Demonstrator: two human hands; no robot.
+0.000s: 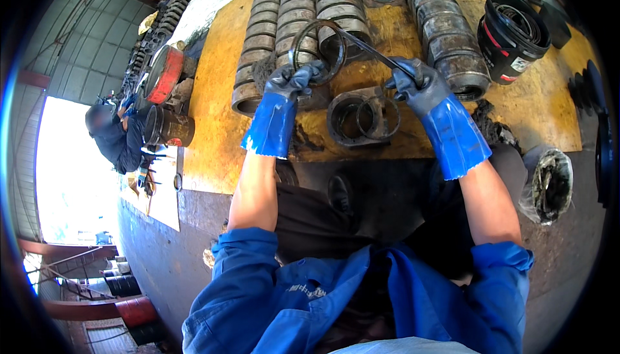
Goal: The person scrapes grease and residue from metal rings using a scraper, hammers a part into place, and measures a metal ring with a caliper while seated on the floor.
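My left hand (289, 81), in a blue-cuffed grey rubber glove, is closed on the lower edge of a dark metal ring (344, 55) held up above the work surface. My right hand (415, 83), gloved alike, grips a slim dark metal bar (369, 48), perhaps a screwdriver or pry bar. Its far end meets the upper part of the ring; whether it goes through or only touches cannot be told. Between and below my hands sits a greasy metal part with a round bore (337, 120). Against that part rests a thin ring (398, 116).
Rows of rusty metal cylinders (297, 5) lie across the yellow work surface (213, 96), with another row (445, 28) to the right. A black bucket of rings (510, 47) stands at far right, a plastic-lined container (546, 186) nearer. Another person (123, 134) works at left.
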